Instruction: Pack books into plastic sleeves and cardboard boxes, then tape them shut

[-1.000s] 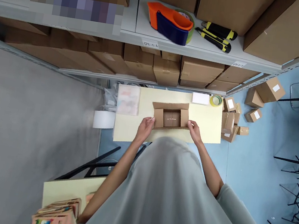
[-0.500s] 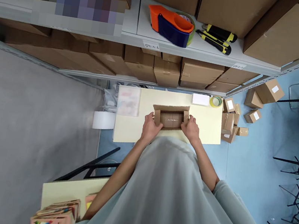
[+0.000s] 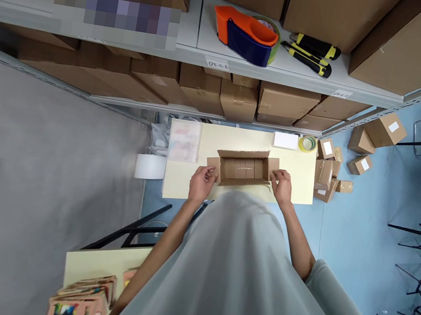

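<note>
A small open cardboard box point(image 3: 244, 168) lies on the pale yellow table point(image 3: 191, 181) below me, its flaps spread outward. My left hand point(image 3: 202, 183) pinches the box's left side flap. My right hand point(image 3: 282, 185) grips the right side flap. The inside of the box shows a taped bottom seam and nothing else that I can make out. My grey shirt hides the near edge of the table.
A clear sleeve of papers point(image 3: 184, 140), a white pad point(image 3: 284, 140) and a tape roll point(image 3: 307, 143) lie on the table. Small labelled boxes point(image 3: 326, 170) sit on the blue floor at right. A tape dispenser point(image 3: 248, 34) and utility knives point(image 3: 311, 54) rest on the shelf. Books point(image 3: 82, 299) are stacked near left.
My hands pressed in against the box's ends half a second ago, then moved apart; the side flaps now fold outward and the box looks wider.
</note>
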Tool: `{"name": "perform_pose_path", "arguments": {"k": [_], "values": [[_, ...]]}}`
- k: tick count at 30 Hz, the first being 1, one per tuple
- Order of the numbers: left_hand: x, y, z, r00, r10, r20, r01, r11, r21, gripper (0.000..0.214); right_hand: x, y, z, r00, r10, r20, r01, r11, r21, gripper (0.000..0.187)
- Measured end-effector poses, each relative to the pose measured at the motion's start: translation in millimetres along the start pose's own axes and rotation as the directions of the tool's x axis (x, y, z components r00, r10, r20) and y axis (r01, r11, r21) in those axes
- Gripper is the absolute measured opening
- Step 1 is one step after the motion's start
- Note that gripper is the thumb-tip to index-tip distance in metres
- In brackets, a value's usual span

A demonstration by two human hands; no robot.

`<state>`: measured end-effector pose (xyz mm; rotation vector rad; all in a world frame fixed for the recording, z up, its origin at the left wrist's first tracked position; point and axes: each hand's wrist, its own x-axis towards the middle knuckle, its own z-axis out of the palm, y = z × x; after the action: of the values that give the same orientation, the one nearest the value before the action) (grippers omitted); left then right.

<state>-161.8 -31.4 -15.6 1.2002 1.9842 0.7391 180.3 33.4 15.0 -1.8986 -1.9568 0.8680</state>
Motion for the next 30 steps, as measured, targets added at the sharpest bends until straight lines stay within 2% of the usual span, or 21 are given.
{"name": "perform_pose_path", "arguments": {"k": [3, 5, 7, 10, 13, 17, 20, 25, 30], "values": [[-1.7, 5.1, 7.4, 0.996, -0.047, 0.072, 0.052, 0.997, -0.064, 0.043, 5.5, 0.8, 3.7, 0.989, 0.062, 0.135, -0.082, 0.986, 0.148, 0.035], [-2.8, 6.2, 11.8, 0.991, -0.074, 0.110, 0.086, 0.990, -0.113, 0.063, 8.4, 2.9, 4.6, 0.967, 0.126, 0.220, -0.171, 0.964, 0.201, 0.040], [-4.5, 7.0, 13.7, 0.972, -0.085, 0.220, 0.126, 0.975, -0.181, 0.088, 9.7, 4.4, 4.3, 0.943, 0.152, 0.296, -0.229, 0.941, 0.248, 0.052], [-4.9, 10.3, 10.2, 0.923, -0.074, 0.377, 0.170, 0.959, -0.228, 0.128, 9.8, 4.2, 3.7, 0.928, 0.126, 0.352, -0.240, 0.923, 0.302, 0.075], [2.4, 15.5, 1.5, 0.912, -0.032, 0.409, 0.114, 0.978, -0.177, 0.146, 10.9, 2.6, 4.4, 0.930, 0.078, 0.358, -0.194, 0.934, 0.301, 0.086], [22.3, 21.0, -6.6, 0.917, 0.055, 0.396, -0.034, 0.998, -0.059, 0.140, 14.3, 0.5, 11.0, 0.938, 0.023, 0.347, -0.111, 0.965, 0.238, 0.089], [33.5, 21.3, -3.6, 0.925, 0.092, 0.368, -0.111, 0.993, 0.030, 0.130, 15.6, -2.6, 21.1, 0.954, 0.018, 0.298, -0.057, 0.991, 0.124, 0.087], [31.3, 12.7, 11.4, 0.957, 0.073, 0.281, -0.091, 0.994, 0.053, 0.113, 11.9, -10.5, 35.3, 0.976, 0.050, 0.212, -0.035, 0.997, -0.074, 0.083], [20.6, 3.5, 16.1, 0.967, 0.080, 0.242, -0.070, 0.996, -0.050, 0.106, 4.6, -15.9, 25.1, 0.970, 0.059, 0.236, -0.036, 0.994, -0.101, 0.081]]}}
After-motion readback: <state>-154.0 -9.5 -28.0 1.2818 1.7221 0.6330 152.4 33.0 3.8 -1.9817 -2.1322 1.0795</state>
